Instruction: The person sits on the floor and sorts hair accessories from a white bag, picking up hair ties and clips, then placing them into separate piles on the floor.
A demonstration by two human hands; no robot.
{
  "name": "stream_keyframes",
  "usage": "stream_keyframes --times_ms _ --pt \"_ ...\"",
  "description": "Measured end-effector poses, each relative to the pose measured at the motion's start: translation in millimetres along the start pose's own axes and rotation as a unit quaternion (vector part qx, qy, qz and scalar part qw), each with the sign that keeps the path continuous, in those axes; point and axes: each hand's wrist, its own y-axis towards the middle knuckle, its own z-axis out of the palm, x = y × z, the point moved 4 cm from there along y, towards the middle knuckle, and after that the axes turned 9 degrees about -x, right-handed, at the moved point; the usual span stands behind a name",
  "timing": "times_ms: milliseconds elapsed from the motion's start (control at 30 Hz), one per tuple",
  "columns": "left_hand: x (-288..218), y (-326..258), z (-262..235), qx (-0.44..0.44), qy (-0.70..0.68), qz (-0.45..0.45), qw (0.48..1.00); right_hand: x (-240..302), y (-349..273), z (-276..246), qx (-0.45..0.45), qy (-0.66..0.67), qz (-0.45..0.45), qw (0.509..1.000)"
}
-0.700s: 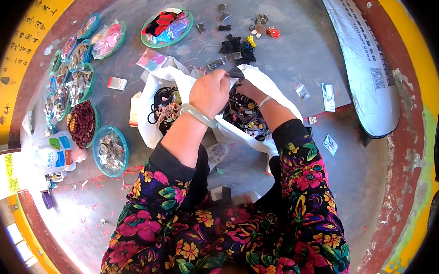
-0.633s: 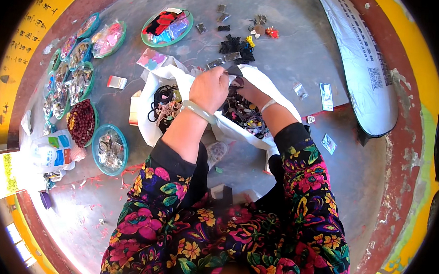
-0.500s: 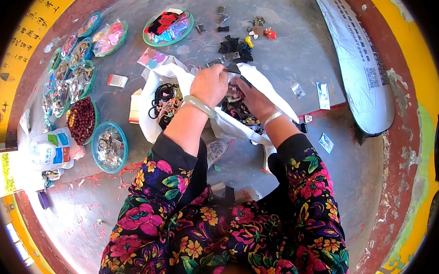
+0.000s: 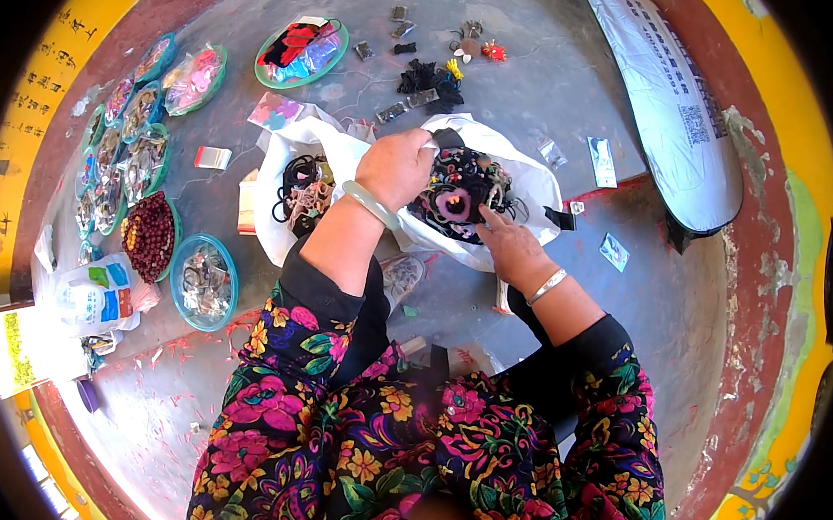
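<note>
White plastic forms the landmark here: an open white bag (image 4: 522,186) lying on the grey concrete floor (image 4: 499,78), its mouth filled with a dark tangle of hair ties and bands (image 4: 461,192). In the head view, the left hand (image 4: 397,169), with a pale green bangle (image 4: 371,204) on its wrist, is clenched on the bag's upper left rim and holds the plastic bunched up. The right hand (image 4: 510,248), wearing a silver bangle (image 4: 546,286), lies at the bag's lower edge with fingers (image 4: 488,217) stretched toward the tangle; whether they pinch anything cannot be told.

Just left of the white bag, touching it, a second white bag (image 4: 279,221) lies open with black and tan bands (image 4: 300,192) inside. Above the white bag sits a small heap of black pieces (image 4: 429,79) with a yellow bit, and farther up a red and brown trinket (image 4: 477,47). Up and left of the bag is a green-rimmed round tray (image 4: 337,57) of red and blue packets. Far left of the bag, a row of round trays (image 4: 124,136) curves along the floor's edge, 1 holding dark red beads (image 4: 148,234), another, blue-rimmed, holding metal bits (image 4: 204,283). Right of the bag lie 3 small clear packets (image 4: 602,161), and beyond them a long white sack (image 4: 674,104). Below the bag are the person's floral sleeves (image 4: 409,427).
</note>
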Motion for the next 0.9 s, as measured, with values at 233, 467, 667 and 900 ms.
stream_keyframes --times_ms 233,467,667,900 --pt "3.0 1.2 3.2 0.008 0.006 0.0 1.0 16.2 -1.4 8.3 0.082 0.065 -0.016 0.994" --pt "1.4 0.5 0.5 -0.018 -0.005 0.035 0.999 -32.4 25.6 -26.1 -0.004 0.065 0.124 0.99" --pt "-1.9 1.2 1.6 0.008 -0.005 0.037 0.999 -46.1 31.7 4.6 0.01 0.057 0.11 0.992" --pt "4.1 1.9 7.3 -0.027 -0.015 0.045 0.999 -20.2 35.3 22.5 0.046 -0.048 0.078 0.995"
